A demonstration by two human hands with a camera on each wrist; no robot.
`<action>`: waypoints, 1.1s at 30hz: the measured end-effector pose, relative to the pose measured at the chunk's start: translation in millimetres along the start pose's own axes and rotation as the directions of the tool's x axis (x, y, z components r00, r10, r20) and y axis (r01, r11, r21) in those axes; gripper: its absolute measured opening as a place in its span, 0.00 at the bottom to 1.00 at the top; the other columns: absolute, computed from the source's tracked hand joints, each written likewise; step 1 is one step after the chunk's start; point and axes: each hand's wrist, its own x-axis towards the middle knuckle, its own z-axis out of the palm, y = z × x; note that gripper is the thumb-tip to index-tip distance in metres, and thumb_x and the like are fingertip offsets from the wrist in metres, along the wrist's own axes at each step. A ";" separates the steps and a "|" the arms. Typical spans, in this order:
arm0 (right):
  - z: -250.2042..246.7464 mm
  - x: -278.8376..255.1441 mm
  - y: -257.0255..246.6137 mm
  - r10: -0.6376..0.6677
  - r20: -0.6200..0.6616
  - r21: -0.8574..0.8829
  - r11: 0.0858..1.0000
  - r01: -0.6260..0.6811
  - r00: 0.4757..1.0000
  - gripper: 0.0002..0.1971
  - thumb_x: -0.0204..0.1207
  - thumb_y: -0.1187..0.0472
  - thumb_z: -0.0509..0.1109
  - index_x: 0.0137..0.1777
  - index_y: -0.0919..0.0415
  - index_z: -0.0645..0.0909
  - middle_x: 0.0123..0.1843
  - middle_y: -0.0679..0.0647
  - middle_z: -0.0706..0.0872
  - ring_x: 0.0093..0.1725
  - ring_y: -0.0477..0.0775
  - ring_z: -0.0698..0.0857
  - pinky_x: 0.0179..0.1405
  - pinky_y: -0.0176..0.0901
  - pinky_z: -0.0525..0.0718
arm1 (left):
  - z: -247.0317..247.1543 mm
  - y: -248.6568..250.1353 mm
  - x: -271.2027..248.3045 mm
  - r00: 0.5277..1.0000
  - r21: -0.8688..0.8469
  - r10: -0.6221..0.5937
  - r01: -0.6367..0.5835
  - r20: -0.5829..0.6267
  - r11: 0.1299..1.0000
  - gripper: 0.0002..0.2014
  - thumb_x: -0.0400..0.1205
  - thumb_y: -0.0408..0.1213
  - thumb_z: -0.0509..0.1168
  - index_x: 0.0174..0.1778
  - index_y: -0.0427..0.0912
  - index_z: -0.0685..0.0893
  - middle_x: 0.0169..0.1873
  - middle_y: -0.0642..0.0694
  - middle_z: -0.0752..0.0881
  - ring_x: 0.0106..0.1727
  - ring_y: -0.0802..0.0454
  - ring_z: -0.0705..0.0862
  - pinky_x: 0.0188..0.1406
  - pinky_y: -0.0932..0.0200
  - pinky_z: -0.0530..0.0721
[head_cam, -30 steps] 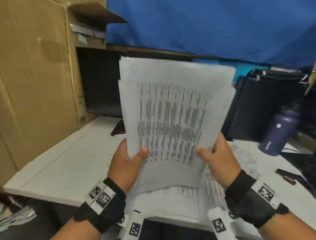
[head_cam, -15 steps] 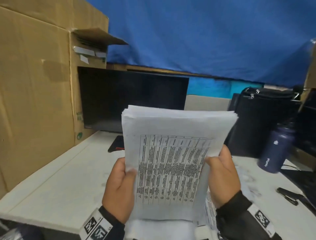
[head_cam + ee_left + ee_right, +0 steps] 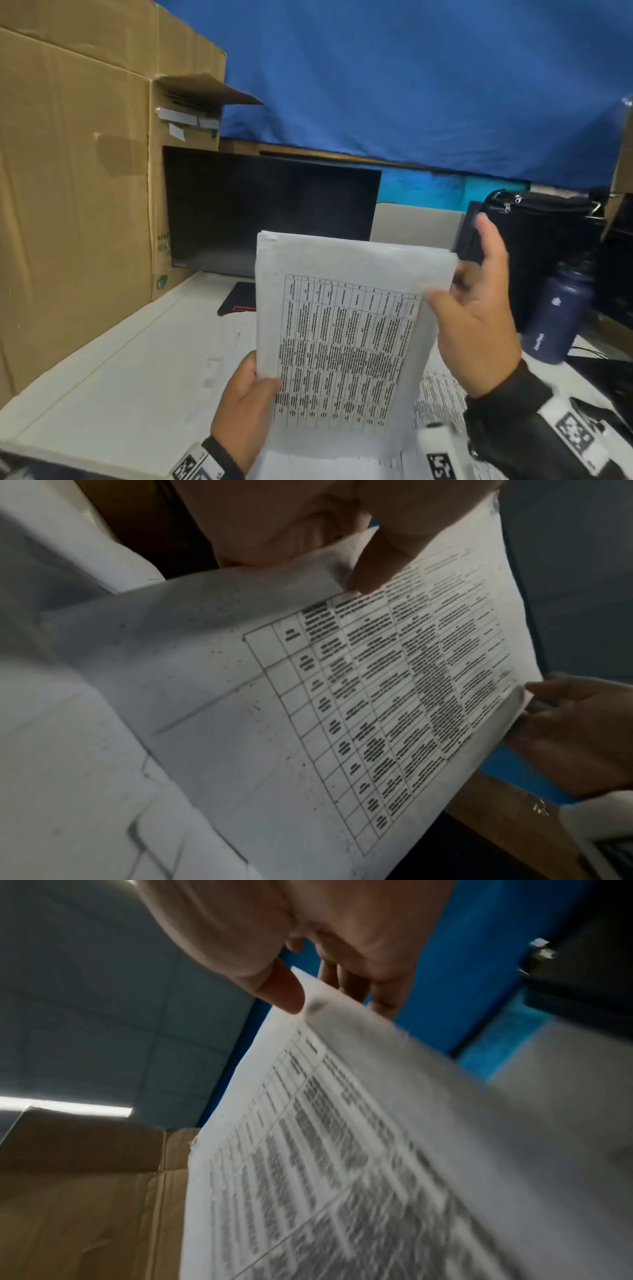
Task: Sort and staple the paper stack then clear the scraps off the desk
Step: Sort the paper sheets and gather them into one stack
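Observation:
A stack of white paper sheets (image 3: 346,342) with a printed table on the front stands upright over the white desk (image 3: 113,387). My left hand (image 3: 253,383) grips its lower left edge, thumb on the front. My right hand (image 3: 455,284) pinches the upper right edge, thumb on the printed face and fingers behind, one finger sticking up. In the left wrist view the stack (image 3: 342,696) runs from my left thumb to my right hand (image 3: 565,715). The blurred right wrist view shows my right hand (image 3: 308,982) at a corner of the stack (image 3: 342,1150).
More printed sheets (image 3: 435,394) lie flat on the desk under the stack. A large cardboard box (image 3: 68,205) stands at the left, a dark monitor (image 3: 270,212) behind. A black bag (image 3: 534,246) and a dark blue bottle (image 3: 555,318) are at the right.
The fanned sheets have come together into one even stack, held lower. My right hand has slid up the right edge to the top corner. My left hand keeps its hold.

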 end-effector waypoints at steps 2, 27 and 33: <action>-3.3 7.6 -4.5 -0.097 0.106 -0.263 0.957 0.122 0.990 0.34 0.79 0.72 0.64 0.72 0.31 0.71 0.59 0.34 0.82 0.61 0.43 0.84 0.58 0.52 0.88 | -0.6 -5.6 0.8 1.000 0.009 -0.021 0.021 0.007 1.000 0.21 0.81 0.18 0.60 0.54 0.48 0.88 0.48 0.50 0.94 0.51 0.53 0.92 0.50 0.54 0.84; -73.3 27.2 106.9 0.458 -0.061 -0.693 0.620 -0.368 0.887 0.07 0.78 0.63 0.64 0.41 0.58 0.82 0.43 0.58 0.88 0.45 0.63 0.87 0.45 0.49 0.83 | -22.6 -21.5 16.7 0.963 0.051 0.046 -0.034 -0.264 0.998 0.10 0.85 0.38 0.66 0.61 0.51 0.87 0.50 0.56 0.91 0.50 0.55 0.90 0.42 0.62 0.84; -123.8 -11.9 155.3 0.846 -0.174 -0.974 -0.071 -0.217 0.503 0.24 0.70 0.43 0.77 0.56 0.62 0.86 0.57 0.56 0.90 0.48 0.55 0.85 0.50 0.38 0.83 | -43.6 -8.0 31.7 0.929 -0.030 0.016 -0.029 -0.370 0.999 0.10 0.84 0.40 0.68 0.60 0.49 0.87 0.48 0.55 0.90 0.48 0.53 0.88 0.42 0.60 0.82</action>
